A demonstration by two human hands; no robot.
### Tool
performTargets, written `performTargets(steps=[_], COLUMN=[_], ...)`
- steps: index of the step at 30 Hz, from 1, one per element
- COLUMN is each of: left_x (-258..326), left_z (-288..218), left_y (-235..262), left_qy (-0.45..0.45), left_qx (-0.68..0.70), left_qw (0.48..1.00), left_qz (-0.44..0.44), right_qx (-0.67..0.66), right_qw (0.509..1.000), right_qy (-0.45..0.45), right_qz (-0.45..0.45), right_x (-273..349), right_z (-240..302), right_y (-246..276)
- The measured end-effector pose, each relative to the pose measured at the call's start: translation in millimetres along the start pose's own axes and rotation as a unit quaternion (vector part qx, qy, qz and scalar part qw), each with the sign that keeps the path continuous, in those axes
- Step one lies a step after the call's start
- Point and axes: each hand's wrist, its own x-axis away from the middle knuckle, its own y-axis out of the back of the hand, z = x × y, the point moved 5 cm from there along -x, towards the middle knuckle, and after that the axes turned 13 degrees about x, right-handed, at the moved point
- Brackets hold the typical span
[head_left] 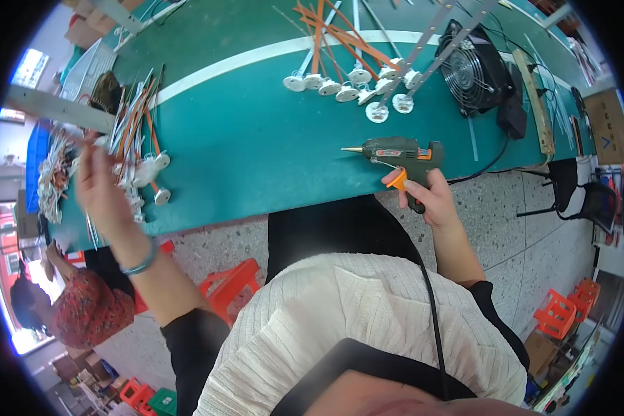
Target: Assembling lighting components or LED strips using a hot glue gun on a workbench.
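My right hand [433, 199] is wrapped round the handle of a dark green glue gun [393, 148] with an orange trigger. Its nozzle points left above the green table [256, 152]. On the left, my left hand [102, 184] is raised beside a bundle of long orange and silver strips [128, 128] with white round ends. Motion blurs it, but its fingers look stretched out, and nothing shows in them. Toward the back middle lie several orange and pale strips [329, 35] with white discs [347, 93] on their near ends.
A black fan [468, 73] stands at the back right, near a wooden board [534, 104] with cables. A blue bin [38, 156] and a pile of white pieces [52, 184] are at far left. A person in a red patterned top [93, 308] sits left, near a red stool [232, 288].
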Motion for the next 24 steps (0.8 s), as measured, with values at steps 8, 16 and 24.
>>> performTargets(steps=[8, 16, 24], left_x=[125, 138, 133], left_z=[25, 13, 22], left_y=[-145, -178, -186], left_qy=[0.094, -0.042, -0.027], left_qx=[0.029, -0.092, -0.074], left_qw=[0.962, 0.925, 0.925], left_qz=[0.256, 0.367, 0.372], right_qx=[0.074, 0.169, 0.279], right_qw=[0.996, 0.985, 0.957], right_qy=[0.023, 0.032, 0.084], right_qz=[0.036, 0.002, -0.001], right_x=[-3, -11, -27], right_z=[-3, 8, 15], right_y=[-36, -51, -66])
